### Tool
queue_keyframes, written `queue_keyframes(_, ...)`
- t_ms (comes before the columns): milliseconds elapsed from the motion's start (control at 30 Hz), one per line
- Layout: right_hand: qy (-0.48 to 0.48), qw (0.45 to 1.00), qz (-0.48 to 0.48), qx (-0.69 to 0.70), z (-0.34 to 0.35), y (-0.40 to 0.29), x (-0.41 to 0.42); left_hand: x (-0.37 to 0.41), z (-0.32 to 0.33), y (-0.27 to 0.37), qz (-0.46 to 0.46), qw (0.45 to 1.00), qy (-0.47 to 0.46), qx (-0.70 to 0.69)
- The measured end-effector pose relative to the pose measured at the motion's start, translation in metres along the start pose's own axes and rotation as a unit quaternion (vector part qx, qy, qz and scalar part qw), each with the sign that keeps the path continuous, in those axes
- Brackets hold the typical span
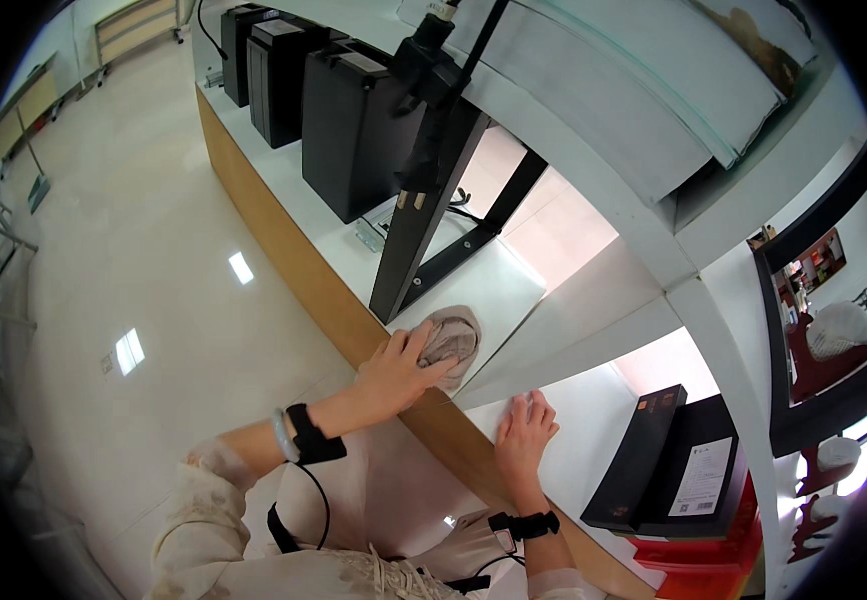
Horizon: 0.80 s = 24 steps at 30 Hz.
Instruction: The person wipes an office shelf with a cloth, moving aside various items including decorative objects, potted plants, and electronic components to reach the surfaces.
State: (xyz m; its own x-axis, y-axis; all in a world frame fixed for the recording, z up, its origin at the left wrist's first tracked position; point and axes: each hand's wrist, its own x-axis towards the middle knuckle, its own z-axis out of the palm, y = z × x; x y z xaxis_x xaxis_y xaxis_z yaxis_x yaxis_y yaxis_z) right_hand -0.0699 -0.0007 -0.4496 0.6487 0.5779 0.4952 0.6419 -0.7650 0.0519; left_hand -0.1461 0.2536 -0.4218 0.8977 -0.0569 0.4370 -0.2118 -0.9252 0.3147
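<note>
My left hand [397, 377] grips a folded grey cloth [454, 341], pressed on the white shelf board [504, 289] near its brown front edge. The thumb and fingers spread over the cloth's near side. Just beyond the cloth stands a black metal frame [433, 232], its foot close to the wood-coloured edge band [283, 244]. To the right, past a white upright divider [576, 315], my right hand [527, 429] rests on the neighbouring shelf board [579, 409]. Its fingers are bent and nothing shows in them.
Black box-shaped units [354, 127] line the far shelf. A black power plug and cable [429, 82] hang in front of the frame. At right, black cartons [670, 465] sit on a red box [703, 551]. Pale tiled floor [155, 247] lies left, with a dustpan [38, 193] farther off.
</note>
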Motion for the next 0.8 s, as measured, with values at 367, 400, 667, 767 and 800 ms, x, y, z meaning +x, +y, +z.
queue_keyframes(367,-0.021,0.999,0.006,0.026,-0.002,0.001,0.003,0.19,0.111,-0.035,-0.028,0.998,0.022,0.054)
queue_keyframes(400,-0.037,0.998,0.016,0.047,-0.005,-0.003,0.008,0.202,0.119,-0.043,-0.04,0.995,0.045,0.085)
queue_keyframes(667,-0.035,0.998,0.024,0.046,-0.011,0.001,0.005,0.21,0.109,-0.042,-0.101,0.981,0.004,0.164)
queue_keyframes(767,-0.005,1.0,-0.008,0.026,-0.005,0.004,0.002,0.169,0.094,-0.046,-0.062,0.983,0.065,0.159)
queue_keyframes(800,-0.001,1.0,-0.011,0.027,-0.003,0.003,0.003,0.155,0.091,-0.047,-0.074,0.982,0.065,0.161)
